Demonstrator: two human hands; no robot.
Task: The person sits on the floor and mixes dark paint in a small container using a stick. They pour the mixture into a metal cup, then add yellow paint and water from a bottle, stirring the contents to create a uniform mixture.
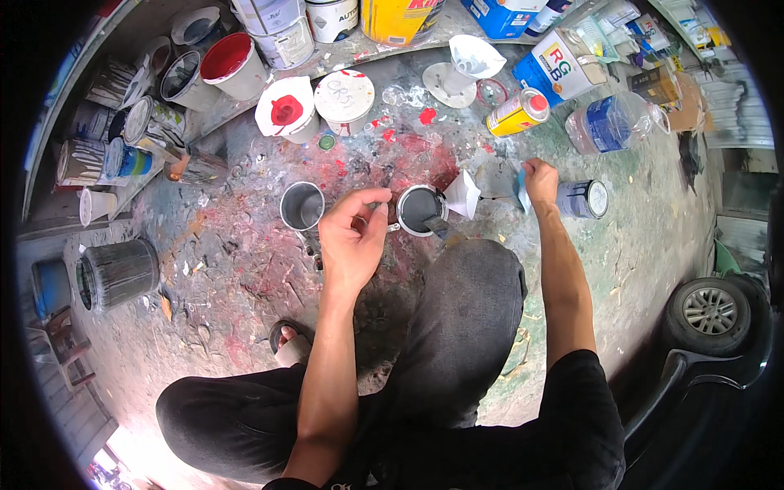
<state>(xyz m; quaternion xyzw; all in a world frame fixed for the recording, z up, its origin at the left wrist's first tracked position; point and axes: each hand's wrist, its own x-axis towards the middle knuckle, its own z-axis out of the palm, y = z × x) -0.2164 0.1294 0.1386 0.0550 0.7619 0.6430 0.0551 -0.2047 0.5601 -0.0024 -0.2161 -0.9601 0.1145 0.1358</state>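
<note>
My left hand (355, 233) has curled fingers near metal parts on the floor; what it holds, if anything, is hidden. It is between a metal cup (303, 200) with grey inside and an open container of grey paint (418, 204), which has a flat scraper (445, 233) resting in it. A white paper cone (464, 196) stands just right of the paint. My right hand (539, 180) pinches a light blue sheet (522, 189) beside a can (581, 198) with dark drips.
Paint pots (233, 65), a red-stained funnel (286, 110), a lidded bucket (343, 102), a yellow can (517, 113) and a plastic jug (611, 122) line the back and sides. A grey bucket (122, 274) lies at left. A car wheel (706, 314) is at right. My raised knee (465, 302) sits close below.
</note>
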